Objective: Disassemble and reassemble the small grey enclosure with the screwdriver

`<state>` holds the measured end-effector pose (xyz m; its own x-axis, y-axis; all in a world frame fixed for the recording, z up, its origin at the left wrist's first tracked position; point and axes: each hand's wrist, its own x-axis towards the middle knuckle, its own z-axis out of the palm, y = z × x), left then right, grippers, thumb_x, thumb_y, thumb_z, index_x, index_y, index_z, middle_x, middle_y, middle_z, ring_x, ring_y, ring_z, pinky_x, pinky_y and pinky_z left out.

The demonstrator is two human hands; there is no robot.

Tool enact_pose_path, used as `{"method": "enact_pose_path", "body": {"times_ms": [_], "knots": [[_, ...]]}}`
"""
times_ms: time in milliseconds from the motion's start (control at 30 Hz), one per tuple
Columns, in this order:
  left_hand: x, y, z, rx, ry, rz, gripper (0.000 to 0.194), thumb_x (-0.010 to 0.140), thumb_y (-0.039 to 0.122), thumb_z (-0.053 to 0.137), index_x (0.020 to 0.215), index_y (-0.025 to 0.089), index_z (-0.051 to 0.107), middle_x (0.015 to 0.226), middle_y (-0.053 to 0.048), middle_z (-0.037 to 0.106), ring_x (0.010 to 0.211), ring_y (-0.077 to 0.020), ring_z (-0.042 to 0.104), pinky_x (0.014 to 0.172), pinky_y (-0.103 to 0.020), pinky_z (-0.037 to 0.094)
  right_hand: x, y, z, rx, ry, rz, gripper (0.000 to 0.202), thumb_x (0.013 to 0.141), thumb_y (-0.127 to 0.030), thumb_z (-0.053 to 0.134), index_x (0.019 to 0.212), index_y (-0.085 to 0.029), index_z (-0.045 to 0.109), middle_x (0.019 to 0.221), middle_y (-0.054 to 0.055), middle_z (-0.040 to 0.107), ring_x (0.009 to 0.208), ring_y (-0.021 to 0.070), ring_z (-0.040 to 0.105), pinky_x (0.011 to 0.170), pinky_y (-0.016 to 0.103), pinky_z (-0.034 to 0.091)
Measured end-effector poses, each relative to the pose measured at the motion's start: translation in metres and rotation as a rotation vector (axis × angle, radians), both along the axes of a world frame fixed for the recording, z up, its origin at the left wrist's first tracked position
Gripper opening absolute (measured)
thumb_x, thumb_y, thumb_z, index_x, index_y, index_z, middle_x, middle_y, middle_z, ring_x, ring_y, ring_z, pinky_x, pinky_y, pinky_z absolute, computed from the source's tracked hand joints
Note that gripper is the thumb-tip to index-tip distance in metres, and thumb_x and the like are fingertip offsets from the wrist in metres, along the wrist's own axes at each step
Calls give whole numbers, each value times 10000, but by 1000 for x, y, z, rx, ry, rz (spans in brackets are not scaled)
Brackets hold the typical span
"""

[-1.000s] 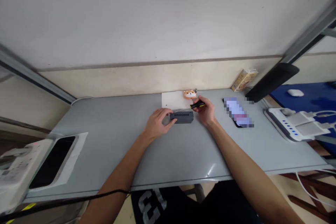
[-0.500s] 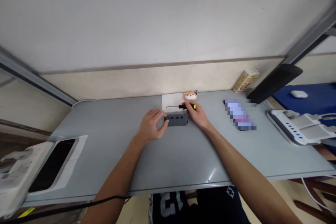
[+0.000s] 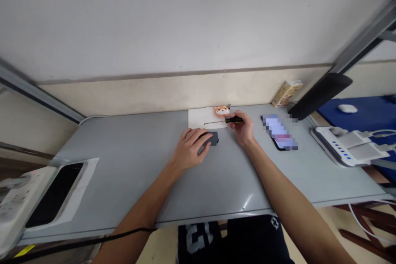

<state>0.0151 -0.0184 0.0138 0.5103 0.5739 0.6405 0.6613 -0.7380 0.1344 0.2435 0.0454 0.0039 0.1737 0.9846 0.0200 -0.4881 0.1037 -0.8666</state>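
My left hand (image 3: 191, 146) lies over a dark grey slotted box (image 3: 213, 138) on the desk, its fingers and thumb closed around it and covering most of the slots. My right hand (image 3: 243, 128) grips a screwdriver (image 3: 233, 120) by its black and yellow handle. The thin shaft points left, above a white sheet of paper (image 3: 195, 118). A small dark bit shows at its tip, too tiny to make out. At the paper's back right corner is an orange dog-face case (image 3: 222, 110).
To the right lie a phone (image 3: 280, 132) with a blurred screen, a carton (image 3: 287, 94), a black upright object (image 3: 320, 97) and a white power strip (image 3: 340, 146). A dark-screened phone (image 3: 55, 196) and another power strip (image 3: 21, 202) are on the left. A wall (image 3: 185, 90) stands behind.
My right hand has moved right with the screwdriver, away from the box. My left hand has slid right and now covers more of the box. The view has shifted slightly.
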Motion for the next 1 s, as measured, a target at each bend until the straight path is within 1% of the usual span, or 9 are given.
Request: {"method": "enact_pose_path", "body": {"times_ms": [133, 300, 400, 567, 767, 1000], "knots": [[2, 2, -3, 27, -6, -3, 251, 962, 160, 586, 1187, 229, 674, 1179, -61, 736, 1068, -215, 680, 967, -396, 467, 11, 0, 5, 27, 117, -78, 159, 682, -310, 612, 574, -195, 595, 633, 6, 510, 523, 101, 386, 428, 256, 222], [3, 3, -3, 30, -24, 2, 251, 953, 138, 587, 1175, 221, 672, 1156, -62, 736, 1050, -219, 674, 961, -395, 469, 17, -2, 4, 62, 92, -52, 191, 673, -312, 558, 536, -180, 577, 619, 10, 441, 524, 99, 366, 415, 252, 202], [4, 2, -4, 39, -27, 4, 270, 945, 132, 589, 1187, 219, 667, 1155, -63, 735, 1046, -218, 672, 956, -391, 469, 17, -3, 3, 56, 103, -61, 177, 664, -313, 555, 545, -183, 570, 621, 7, 436, 527, 100, 365, 407, 251, 194], [5, 2, -6, 47, 2, 35, 366, 955, 128, 567, 1307, 216, 622, 1179, -74, 728, 1064, -219, 665, 989, -402, 452, 17, -2, 4, 44, 134, -61, 158, 659, -304, 558, 556, -185, 563, 622, 4, 430, 534, 102, 350, 400, 240, 183], [6, 2, -6, 64, 27, 38, 330, 953, 129, 565, 1261, 216, 647, 1175, -72, 724, 1058, -226, 664, 989, -419, 450, 17, -2, 3, 24, 120, -55, 160, 663, -302, 558, 553, -185, 561, 634, 9, 443, 542, 103, 359, 404, 236, 190], [5, 2, -9, 92, 60, 37, 375, 937, 108, 567, 1281, 228, 652, 1177, -83, 715, 1055, -241, 655, 974, -428, 451, 16, -2, 4, 42, 123, -37, 167, 670, -292, 554, 544, -183, 565, 628, 6, 433, 530, 100, 350, 409, 248, 194]]}}
